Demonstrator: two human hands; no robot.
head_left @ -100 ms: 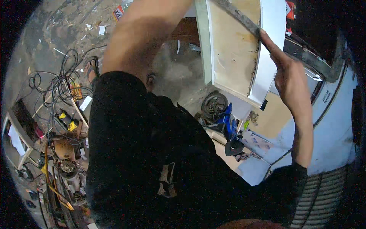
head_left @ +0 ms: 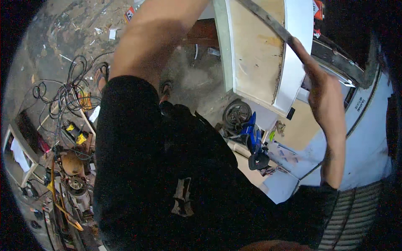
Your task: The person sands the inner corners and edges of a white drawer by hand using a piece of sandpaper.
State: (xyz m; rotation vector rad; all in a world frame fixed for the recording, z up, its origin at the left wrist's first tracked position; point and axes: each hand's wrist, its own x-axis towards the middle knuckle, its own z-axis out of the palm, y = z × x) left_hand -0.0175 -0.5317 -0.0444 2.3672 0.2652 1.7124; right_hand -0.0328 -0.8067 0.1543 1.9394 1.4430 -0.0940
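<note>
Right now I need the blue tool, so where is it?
In the head view the blue tool lies low and right of centre, beside a round black wheel-like part, just below the white panel that the right hand touches.

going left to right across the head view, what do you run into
black cables on the floor → yellow tool → person's black shirt → blue power tool → white panel → right hand gripping a dark strip

R hand [head_left: 324,98] raised, grip closed; L arm up, hand out of view.
</note>
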